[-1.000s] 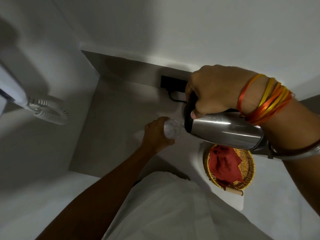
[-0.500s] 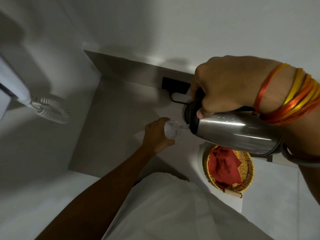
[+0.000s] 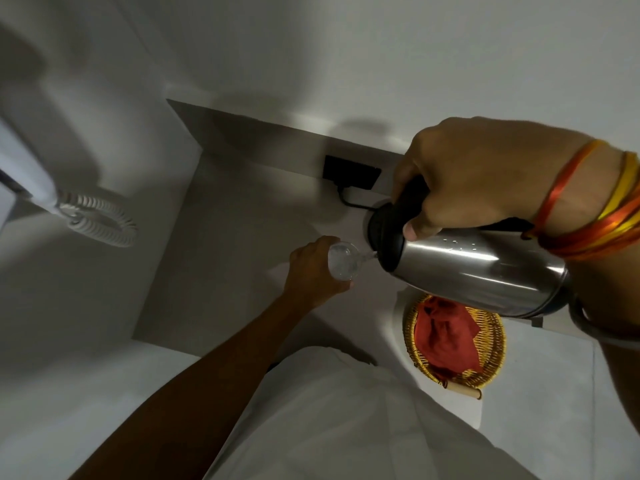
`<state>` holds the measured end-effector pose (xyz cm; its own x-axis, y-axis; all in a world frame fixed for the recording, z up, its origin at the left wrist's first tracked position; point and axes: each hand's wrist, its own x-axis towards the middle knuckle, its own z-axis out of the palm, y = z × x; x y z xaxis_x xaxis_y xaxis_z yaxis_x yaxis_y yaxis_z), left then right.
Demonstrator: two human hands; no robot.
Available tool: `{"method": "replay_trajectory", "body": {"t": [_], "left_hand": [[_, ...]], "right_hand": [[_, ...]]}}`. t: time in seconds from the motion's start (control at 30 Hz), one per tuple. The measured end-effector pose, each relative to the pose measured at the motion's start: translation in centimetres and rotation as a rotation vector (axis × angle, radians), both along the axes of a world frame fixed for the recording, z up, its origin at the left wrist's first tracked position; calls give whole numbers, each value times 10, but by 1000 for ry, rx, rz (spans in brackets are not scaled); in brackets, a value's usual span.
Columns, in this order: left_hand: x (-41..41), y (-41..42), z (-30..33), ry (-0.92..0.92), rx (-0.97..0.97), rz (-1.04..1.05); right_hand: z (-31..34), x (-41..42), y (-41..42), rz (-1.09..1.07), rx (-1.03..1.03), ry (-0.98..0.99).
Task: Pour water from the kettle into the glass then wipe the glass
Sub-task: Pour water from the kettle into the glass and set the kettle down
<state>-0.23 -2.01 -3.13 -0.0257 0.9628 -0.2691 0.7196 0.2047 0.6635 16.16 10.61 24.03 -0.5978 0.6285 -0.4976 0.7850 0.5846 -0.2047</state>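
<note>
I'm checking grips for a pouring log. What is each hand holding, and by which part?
The right hand holds the kettle by its black handle. The left hand holds the glass, wrapped around its side.

Dim, greyish light; soft shadows across the wall (image 3: 104, 98), bright glare streaks on the kettle (image 3: 485, 271), wide-angle bending at the edges
</note>
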Motion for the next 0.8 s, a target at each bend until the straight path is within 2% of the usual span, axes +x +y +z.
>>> {"method": "replay_trajectory", "body": {"t": [0.13,0.3,0.57,0.8], "left_hand": [[1,2,-2,-8,-20,7],[1,1,-1,-41,-8,44],[0,0,-1,-37,29,63],[0,-2,-3,-30,14,82]], "right_hand": [[-8,25,8,-119,-128,108],[-58,67,18,-252,-367,296],[-149,135,19,-537,-369,759],[-196,157,9,-773,-323,1016]]}}
